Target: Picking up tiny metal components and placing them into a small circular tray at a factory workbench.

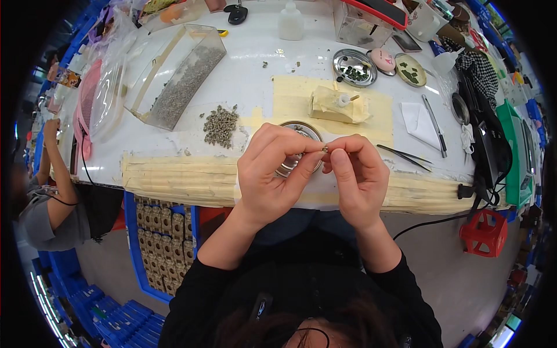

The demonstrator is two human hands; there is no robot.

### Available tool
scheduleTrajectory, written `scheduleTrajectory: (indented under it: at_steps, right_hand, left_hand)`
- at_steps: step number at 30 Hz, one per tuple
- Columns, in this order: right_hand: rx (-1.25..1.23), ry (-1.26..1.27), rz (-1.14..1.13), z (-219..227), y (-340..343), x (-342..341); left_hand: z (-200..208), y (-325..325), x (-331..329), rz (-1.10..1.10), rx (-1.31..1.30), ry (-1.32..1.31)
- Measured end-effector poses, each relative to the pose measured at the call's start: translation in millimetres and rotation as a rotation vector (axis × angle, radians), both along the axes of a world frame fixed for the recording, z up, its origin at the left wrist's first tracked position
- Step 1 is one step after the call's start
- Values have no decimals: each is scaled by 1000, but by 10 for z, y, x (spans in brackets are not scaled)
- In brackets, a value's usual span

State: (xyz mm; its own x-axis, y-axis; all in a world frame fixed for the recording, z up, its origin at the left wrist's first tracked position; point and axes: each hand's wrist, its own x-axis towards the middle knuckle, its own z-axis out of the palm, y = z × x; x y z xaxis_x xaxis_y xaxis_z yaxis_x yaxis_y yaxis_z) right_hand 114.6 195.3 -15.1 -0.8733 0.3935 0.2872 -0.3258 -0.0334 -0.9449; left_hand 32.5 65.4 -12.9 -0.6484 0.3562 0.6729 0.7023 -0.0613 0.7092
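Close together over the table's front edge, both my hands pinch a tiny metallic piece [325,149] between their fingertips. My left hand [270,168] has thumb and forefinger on one side of it. On the other side, my right hand [360,177] does the same, its other fingers curled. The piece is too small to name its kind. Behind and below the fingers sits a round metal dish [301,122], partly hidden by my left hand. A heap of small metallic parts [220,126] lies left of my hands. Black tweezers [404,157] rest to the right.
A clear bin [203,33] of small parts lies tilted at back left. Beyond my hands stands a tape-wrapped block [336,107]. Farther right are a dish of dark green pieces [336,61], white paper [419,123] and a pen [434,124]. A blue crate [194,217] stands below the table.
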Motion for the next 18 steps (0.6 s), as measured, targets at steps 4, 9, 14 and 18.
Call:
scheduleTrajectory:
  at_steps: [4,9,14,18]
  right_hand:
    - [-7,2,-17,29,-8,2]
    - [51,-16,5,3,6,-3]
    - [42,-14,-6,5,-2,-8]
    - [45,-37,-22,24,-3,0]
  left_hand:
    - [9,-4,1,5,-3,-1]
    - [-4,4,-7,-2,3,-3]
    - [19,-8,-2,7,3,-6]
    - [37,-99,15,46,-23,-88]
